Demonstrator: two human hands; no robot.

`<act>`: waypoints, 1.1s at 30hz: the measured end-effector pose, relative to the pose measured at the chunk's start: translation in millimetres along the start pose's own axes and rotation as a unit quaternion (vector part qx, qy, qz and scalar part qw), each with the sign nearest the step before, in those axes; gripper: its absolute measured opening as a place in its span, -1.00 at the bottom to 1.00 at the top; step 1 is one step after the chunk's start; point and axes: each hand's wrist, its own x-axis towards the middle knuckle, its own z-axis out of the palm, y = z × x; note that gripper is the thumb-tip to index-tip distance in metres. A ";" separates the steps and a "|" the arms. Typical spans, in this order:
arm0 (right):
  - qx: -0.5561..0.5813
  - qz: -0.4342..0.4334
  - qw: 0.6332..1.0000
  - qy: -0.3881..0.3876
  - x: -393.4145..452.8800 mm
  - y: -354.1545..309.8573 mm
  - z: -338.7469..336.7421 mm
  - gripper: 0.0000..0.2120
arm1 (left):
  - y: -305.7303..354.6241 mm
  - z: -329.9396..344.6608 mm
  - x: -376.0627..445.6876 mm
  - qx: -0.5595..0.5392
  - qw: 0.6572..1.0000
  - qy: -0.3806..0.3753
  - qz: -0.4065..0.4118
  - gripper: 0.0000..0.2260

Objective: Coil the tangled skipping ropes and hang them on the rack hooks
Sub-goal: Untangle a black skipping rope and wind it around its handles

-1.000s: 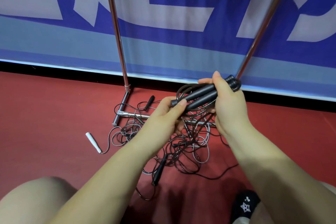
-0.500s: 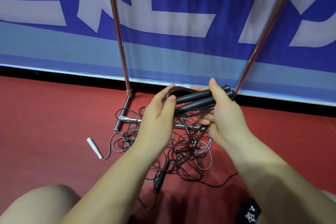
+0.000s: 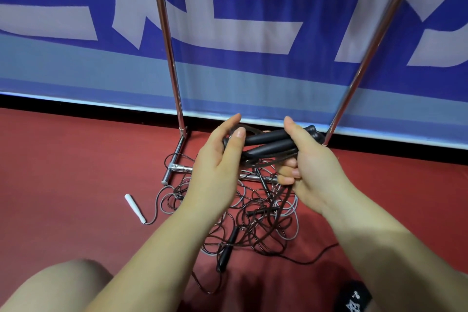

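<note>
We see both hands raised over the red floor point(image 3: 63, 172), working on one black skipping rope. The right hand point(image 3: 314, 172) grips the pair of black handles point(image 3: 268, 143) — thumb laid across the top, fingers curled underneath — with the two handles lying side by side, nearly level. The left hand point(image 3: 217, 167) pinches the black cord loops point(image 3: 234, 134) at the handles' left ends, thumb pressed on top and forefinger stretched out behind. Below the hands, the tangled heap of ropes point(image 3: 253, 218) lies on the floor, dark and pale cords mixed over the rack's base bar point(image 3: 177, 167). A white handle point(image 3: 135, 208) rests apart to the left of the heap, and a black handle point(image 3: 228, 248) points toward us at its near edge. The rack's two chrome poles point(image 3: 167, 40) rise in front of a blue and white banner point(image 3: 253, 20); we cannot see its hooks.
</note>
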 end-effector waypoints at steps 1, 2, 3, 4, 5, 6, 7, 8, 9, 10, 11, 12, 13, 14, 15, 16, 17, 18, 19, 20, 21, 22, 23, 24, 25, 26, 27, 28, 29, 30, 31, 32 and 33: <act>-0.007 0.005 1.000 -0.010 0.4 0.6 -0.7 -0.66 | 2.2 -0.6 0.1 -0.005 1.000 0.000 -0.003 -0.64; -0.019 0.008 1.000 -0.020 0.4 1.0 -0.3 -0.65 | 3.6 -1.5 0.6 -0.006 1.000 0.004 -0.005 -0.62; -0.036 0.010 0.999 -0.032 0.4 2.3 0.2 -0.60 | 4.4 -2.8 1.5 -0.001 1.000 0.009 -0.002 -0.61; -0.059 0.007 0.997 -0.045 -0.4 3.1 1.0 -0.51 | 5.1 -4.3 2.9 0.006 1.000 0.016 0.003 -0.64; -0.094 0.001 0.994 -0.053 -1.2 3.9 1.2 -0.41 | 6.1 -5.2 4.4 0.011 1.000 0.023 0.008 -0.68; -0.145 -0.014 0.987 -0.069 -3.0 4.7 1.2 -0.35 | 6.1 -6.2 5.9 0.017 0.999 0.031 0.011 -0.72; -0.204 -0.035 0.974 -0.092 -5.3 6.0 1.3 -0.35 | 6.3 -6.4 7.3 0.025 0.999 0.041 0.014 -0.74; -0.268 -0.064 0.954 -0.117 -8.2 7.3 1.9 -0.36 | 5.7 -6.4 8.6 0.034 0.998 0.053 0.018 -0.76; -0.323 -0.089 0.931 -0.143 -10.1 9.7 2.4 -0.34 | 4.7 -6.4 9.5 0.046 0.997 0.065 0.022 -0.77; -0.359 -0.112 0.910 -0.171 -12.2 12.0 2.8 -0.35 | 3.1 -6.7 10.3 0.060 0.995 0.075 0.024 -0.78; -0.370 -0.126 0.899 -0.197 -13.8 15.5 4.4 -0.41 | 1.4 -7.4 10.8 0.073 0.994 0.080 0.022 -0.78; -0.369 -0.134 0.891 -0.228 -16.1 18.7 6.9 -0.53 | -1.2 -8.8 11.4 0.085 0.993 0.085 0.018 -0.79; -0.376 -0.144 0.881 -0.249 -17.1 22.5 9.3 -0.65 | -3.2 -10.2 11.9 0.097 0.991 0.090 0.014 -0.79; -0.394 -0.159 0.868 -0.258 -17.1 26.1 10.9 -0.74 | -6.2 -12.0 12.5 0.113 0.989 0.096 0.011 -0.78; -0.415 -0.176 0.854 -0.259 -16.2 29.7 10.7 -0.77 | -8.2 -13.6 12.7 0.132 0.986 0.101 0.007 -0.76; -0.435 -0.191 0.840 -0.261 -15.1 32.5 9.2 -0.77 | -10.1 -15.0 13.2 0.154 0.983 0.103 0.000 -0.75; -0.461 -0.204 0.823 -0.261 -15.2 33.6 7.9 -0.78 | -11.0 -16.1 13.9 0.176 0.979 0.102 -0.007 -0.73; -0.489 -0.213 0.806 -0.258 -16.0 33.9 7.5 -0.79 | -12.1 -17.5 14.9 0.199 0.975 0.101 -0.013 -0.72; -0.513 -0.224 0.790 -0.251 -17.3 34.0 7.0 -0.81 | -13.1 -19.2 15.6 0.218 0.971 0.100 -0.020 -0.71; -0.524 -0.241 0.780 -0.243 -19.0 33.7 7.0 -0.81 | -14.0 -21.2 16.6 0.233 0.967 0.099 -0.025 -0.69; -0.524 -0.260 0.777 -0.234 -19.2 34.5 6.8 -0.81 | -14.3 -23.3 17.2 0.247 0.964 0.097 -0.030 -0.67; -0.522 -0.278 0.775 -0.223 -20.0 34.0 7.2 -0.81 | -15.5 -25.1 18.0 0.261 0.960 0.094 -0.032 -0.65; -0.532 -0.291 0.767 -0.208 -20.0 33.7 7.3 -0.80 | -16.0 -26.4 18.3 0.272 0.957 0.092 -0.036 -0.64; -0.551 -0.308 0.751 -0.192 -19.5 33.4 7.3 -0.78 | -16.5 -27.1 18.4 0.282 0.954 0.090 -0.042 -0.63; -0.568 -0.325 0.735 -0.179 -19.4 32.4 7.7 -0.78 | -17.0 -27.5 18.4 0.298 0.950 0.087 -0.047 -0.63; -0.576 -0.345 0.721 -0.168 -18.9 31.6 7.8 -0.81 | -17.8 -27.9 18.4 0.316 0.944 0.084 -0.046 -0.64; -0.580 -0.363 0.712 -0.158 -18.8 30.4 7.3 -0.83 | -18.4 -28.3 18.3 0.333 0.939 0.076 -0.044 -0.65; -0.580 -0.378 0.708 -0.143 -17.8 29.1 5.9 -0.81 | -19.4 -28.5 18.3 0.351 0.933 0.065 -0.040 -0.67; -0.573 -0.386 0.713 -0.122 -16.0 26.8 3.4 -0.78 | -19.6 -28.4 17.9 0.364 0.929 0.046 -0.038 -0.68; -0.556 -0.391 0.727 -0.100 -13.9 23.0 0.8 -0.78 | -19.9 -28.4 17.4 0.376 0.926 0.021 -0.032 -0.69; -0.539 -0.390 0.742 -0.081 -11.1 18.9 -2.4 -0.79 | -19.2 -28.1 16.1 0.385 0.923 -0.011 -0.024 -0.70; -0.530 -0.384 0.753 -0.070 -9.0 14.3 -5.0 -0.81 | -17.6 -27.7 14.3 0.386 0.921 -0.045 -0.016 -0.70; -0.533 -0.365 0.760 -0.071 -5.7 10.5 -8.8 -0.82 | -16.1 -28.1 13.0 0.383 0.920 -0.076 -0.010 -0.70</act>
